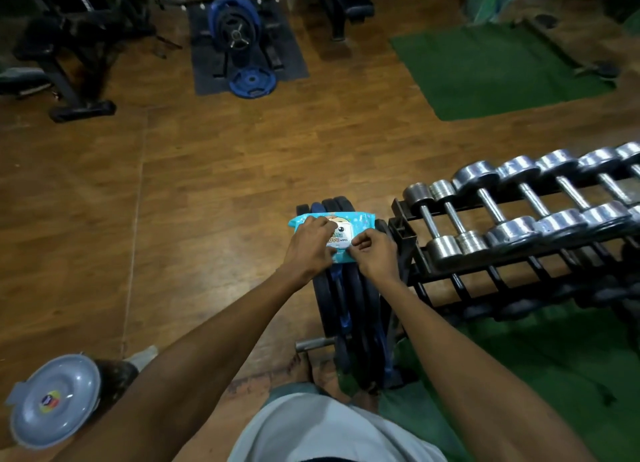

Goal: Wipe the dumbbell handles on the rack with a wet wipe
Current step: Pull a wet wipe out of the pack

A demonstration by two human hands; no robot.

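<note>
A light-blue pack of wet wipes lies on top of a stack of upright black weight plates. My left hand rests on the pack's left part, fingers curled over it and holding it down. My right hand pinches at the white label flap on the pack's right side. Just to the right stands a black dumbbell rack carrying a row of chrome dumbbells with bare metal handles. No loose wipe is visible.
A grey round lidded container sits on the wooden floor at lower left. Green mats lie at upper right and under the rack. Benches and a blue plate stand are far across the floor.
</note>
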